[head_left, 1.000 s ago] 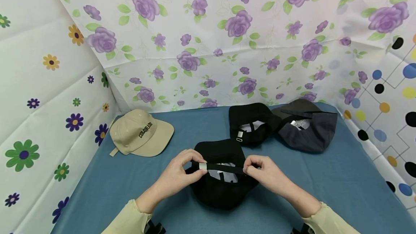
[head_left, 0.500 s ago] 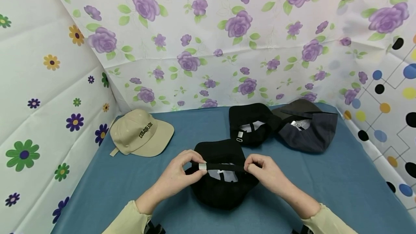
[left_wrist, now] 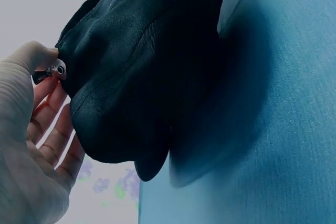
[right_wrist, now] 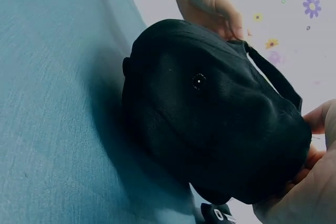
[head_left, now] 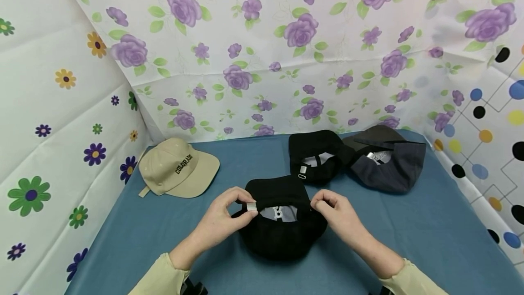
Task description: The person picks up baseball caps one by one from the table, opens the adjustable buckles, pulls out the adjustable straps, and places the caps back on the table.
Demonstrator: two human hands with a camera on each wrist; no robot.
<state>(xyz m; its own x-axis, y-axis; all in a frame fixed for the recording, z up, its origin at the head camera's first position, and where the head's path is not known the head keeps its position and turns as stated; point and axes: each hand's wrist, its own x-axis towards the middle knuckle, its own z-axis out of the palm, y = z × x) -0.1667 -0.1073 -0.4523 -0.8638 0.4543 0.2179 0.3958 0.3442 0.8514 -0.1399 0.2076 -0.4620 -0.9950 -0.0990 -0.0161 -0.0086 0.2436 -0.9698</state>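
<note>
A black baseball cap (head_left: 282, 240) is at the front middle in the head view, its back opening toward me and pale lining showing inside. My left hand (head_left: 223, 215) pinches the cap's back strap at its metal buckle (head_left: 251, 206), between thumb and forefinger. On the other side my right hand (head_left: 337, 215) pinches the strap's right end at the opening's edge. In the left wrist view the buckle (left_wrist: 59, 68) sits right at the left thumb tip. The right wrist view shows the strap (right_wrist: 275, 80) bowed away from the crown (right_wrist: 210, 114), an eyelet in its cloth.
A beige cap (head_left: 172, 170) lettered COLORADO lies at the back left. Another black cap (head_left: 315, 142) sits behind the held one, against a dark grey cap (head_left: 389, 172) at the back right. Blue cloth (head_left: 409, 240) covers the table; patterned curtains (head_left: 262, 49) enclose it.
The strap, stretched across the opening before, now sits higher along its edge, and more lining shows. My left hand has shifted slightly left, my right hand slightly right and up.
</note>
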